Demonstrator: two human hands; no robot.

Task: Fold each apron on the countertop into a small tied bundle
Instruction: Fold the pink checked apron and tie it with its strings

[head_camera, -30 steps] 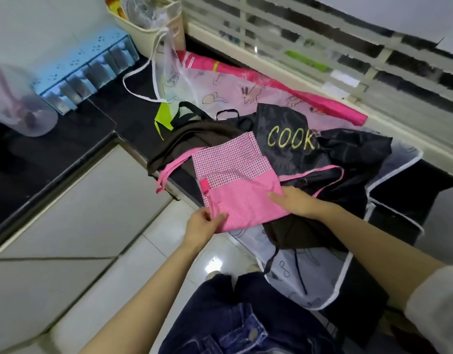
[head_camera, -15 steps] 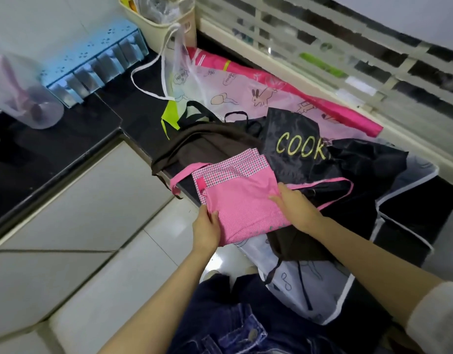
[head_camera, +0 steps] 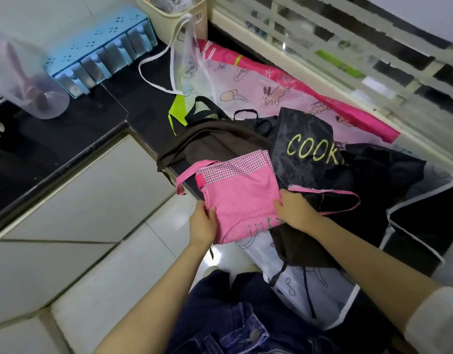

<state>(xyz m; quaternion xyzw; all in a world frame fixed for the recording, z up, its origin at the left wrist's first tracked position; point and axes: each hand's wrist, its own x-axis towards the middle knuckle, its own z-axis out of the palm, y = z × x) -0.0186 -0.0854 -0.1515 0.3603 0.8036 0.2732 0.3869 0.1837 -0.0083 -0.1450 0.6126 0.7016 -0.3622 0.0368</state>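
Standing at the front edge of a dark worktop (head_camera: 133, 103), holding a folded pink apron (head_camera: 242, 198) by its two near sides. Pinched at the lower left edge by the left hand (head_camera: 203, 223), thumb on top of the cloth, fingers tucked beneath. Clamped at the right edge by the right hand (head_camera: 294, 210), fingers curled onto the fabric. Folded into a rough square: checked band along the far edge, plain pink below, green stitching near the bottom right corner. Lying half over the worktop's front edge, far part resting on a brown apron (head_camera: 215, 141) and touching a black apron (head_camera: 304, 134) lettered COOK in yellow. Trailing a short strap (head_camera: 184, 180) off the left corner and a strap loop (head_camera: 348, 200) out to the right across the black cloth.

Behind the pile, spread flat: a clear printed apron (head_camera: 258, 83) with cartoon rabbits, its white ties looping up toward a cream basket (head_camera: 174, 19). Along the window ledge beyond that, a magenta apron (head_camera: 360, 116). Beside the brown one, peeking out, a lime-green piece (head_camera: 178, 113). Farther left on the worktop, a blue rack (head_camera: 100, 60) and a clear plastic jug (head_camera: 29, 80). Below the hands, dark jeans (head_camera: 233, 315) over pale floor tiles (head_camera: 123, 290)
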